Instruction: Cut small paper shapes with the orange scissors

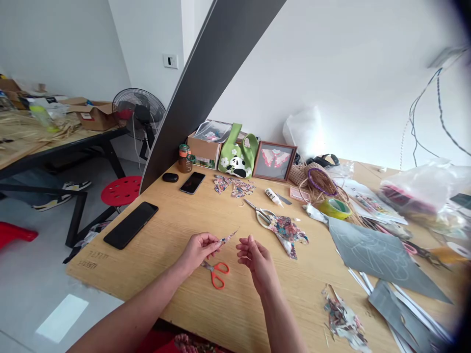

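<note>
My left hand (200,247) pinches a small pointed scrap of floral fabric (228,237) just above the wooden table (162,274). My right hand (255,257) hovers close beside it with the fingers curled and partly apart, and nothing shows in it. Small orange-handled scissors (217,273) lie on the table right below my hands. Behind them to the right, larger silver scissors (262,214) rest against a bigger piece of floral fabric (287,233).
Two black phones (131,224) (192,182) lie at the left. More floral cut pieces (233,186), a glue tube (273,197), a framed picture (274,161), a green panda bag (237,157), grey sheets (375,255) and fabric offcuts (342,321) crowd the back and right. A red stool (121,190) stands beside the table.
</note>
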Demonstrator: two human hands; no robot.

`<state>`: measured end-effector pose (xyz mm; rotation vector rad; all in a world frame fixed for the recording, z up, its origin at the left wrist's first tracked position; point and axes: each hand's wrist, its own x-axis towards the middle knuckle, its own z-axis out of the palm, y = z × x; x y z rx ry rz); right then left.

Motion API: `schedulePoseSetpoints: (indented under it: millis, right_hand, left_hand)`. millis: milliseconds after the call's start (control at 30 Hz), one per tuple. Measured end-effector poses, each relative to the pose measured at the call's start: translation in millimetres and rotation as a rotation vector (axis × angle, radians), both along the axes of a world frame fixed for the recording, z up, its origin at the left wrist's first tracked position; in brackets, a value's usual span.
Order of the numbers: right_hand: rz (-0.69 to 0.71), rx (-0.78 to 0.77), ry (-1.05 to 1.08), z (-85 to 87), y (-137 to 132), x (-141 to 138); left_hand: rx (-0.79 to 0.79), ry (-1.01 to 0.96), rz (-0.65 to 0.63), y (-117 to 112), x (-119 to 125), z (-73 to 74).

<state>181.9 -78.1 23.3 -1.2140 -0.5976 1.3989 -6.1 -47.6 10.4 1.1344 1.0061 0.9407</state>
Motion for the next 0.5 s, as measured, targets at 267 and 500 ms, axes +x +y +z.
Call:
schedulePoseSetpoints:
  millis: [267, 500]
  right_hand:
    - [0.022, 0.142, -0.088, 3.8, 17.9, -16.9]
    - [-0.012, 0.161, -0.297, -13.1, 43.2, -26.8]
  left_hand:
    - [-0.065, -0.052, -0.026, -5.4, -2.3, -0.3]
    - [-0.079, -0.010, 0.002, -3.9, -7.9, -7.0]
